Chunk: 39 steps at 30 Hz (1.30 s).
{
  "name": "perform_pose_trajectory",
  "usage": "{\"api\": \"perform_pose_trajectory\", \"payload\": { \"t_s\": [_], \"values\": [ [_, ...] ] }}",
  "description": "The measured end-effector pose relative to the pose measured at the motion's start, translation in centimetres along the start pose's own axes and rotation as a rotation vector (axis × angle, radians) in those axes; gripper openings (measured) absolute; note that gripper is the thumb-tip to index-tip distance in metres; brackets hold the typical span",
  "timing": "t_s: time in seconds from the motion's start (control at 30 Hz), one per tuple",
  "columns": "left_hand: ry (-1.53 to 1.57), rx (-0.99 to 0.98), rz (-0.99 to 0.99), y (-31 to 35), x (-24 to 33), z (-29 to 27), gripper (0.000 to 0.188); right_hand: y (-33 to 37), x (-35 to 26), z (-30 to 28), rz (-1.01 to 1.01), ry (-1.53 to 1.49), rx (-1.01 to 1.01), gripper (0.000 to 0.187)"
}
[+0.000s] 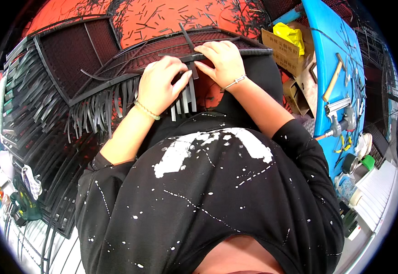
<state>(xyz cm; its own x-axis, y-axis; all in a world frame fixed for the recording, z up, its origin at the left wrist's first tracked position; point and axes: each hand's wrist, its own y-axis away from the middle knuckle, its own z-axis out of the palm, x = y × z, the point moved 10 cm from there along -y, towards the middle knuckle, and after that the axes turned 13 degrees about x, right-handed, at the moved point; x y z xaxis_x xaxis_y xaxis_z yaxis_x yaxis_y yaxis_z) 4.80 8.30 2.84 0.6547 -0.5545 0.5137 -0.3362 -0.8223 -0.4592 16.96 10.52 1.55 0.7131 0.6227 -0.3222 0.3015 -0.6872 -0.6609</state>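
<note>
A dark woven rattan panel (155,51) lies across my lap, and its near rim runs below my hands. Flat black strips (94,109) hang in a fringe from the woven work. My left hand (160,82) is closed at the rim, thumb and fingertips curled at a flat strip (191,93) that hangs down there. On the right, my right hand (224,64) grips the rim, fingers over the top and thumb below. Between the two hands a strip end (186,36) sticks up past the rim. My left fingertips are partly hidden.
Cut strip scraps litter the red floor (155,20). At right, a blue table (336,41) carries a hammer (334,80) and a power tool (340,123). Beside it stands a cardboard box (279,52) with a yellow bag (290,36). Another woven panel (78,43) is at far left.
</note>
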Motion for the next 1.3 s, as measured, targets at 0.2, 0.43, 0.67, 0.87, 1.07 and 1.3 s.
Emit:
{"api": "perform_pose_trajectory", "payload": {
  "t_s": [0.2, 0.43, 0.67, 0.87, 1.07, 1.3],
  "values": [
    [0.019, 0.154, 0.179, -1.4, 1.8, -1.0, 0.028, -0.3, 0.3, 0.7, 0.022, -0.047, -0.053, 0.037],
    [0.367, 0.069, 0.138, -1.7, 2.0, 1.9, 0.017, -0.9, 2.9, 4.1, 0.081, 0.078, -0.418, 0.039],
    [0.592, 0.123, -0.255, -3.0, -0.7, 4.1, 0.033, 0.0, 4.5, 6.6, 0.218, 0.312, -0.713, 0.023],
    [0.635, 0.244, -0.433, -2.3, 0.7, 3.3, 0.027, 0.1, 4.8, 6.3, 0.254, 0.337, -0.684, 0.024],
    [0.636, 0.214, -0.420, -2.5, 3.6, 1.3, 0.028, 0.3, 5.8, 6.5, 0.295, 0.411, -0.723, 0.022],
    [0.669, 0.168, -0.399, -2.5, 5.4, 0.6, 0.028, 0.1, 5.0, 5.8, 0.297, 0.411, -0.719, 0.022]
  ]
}}
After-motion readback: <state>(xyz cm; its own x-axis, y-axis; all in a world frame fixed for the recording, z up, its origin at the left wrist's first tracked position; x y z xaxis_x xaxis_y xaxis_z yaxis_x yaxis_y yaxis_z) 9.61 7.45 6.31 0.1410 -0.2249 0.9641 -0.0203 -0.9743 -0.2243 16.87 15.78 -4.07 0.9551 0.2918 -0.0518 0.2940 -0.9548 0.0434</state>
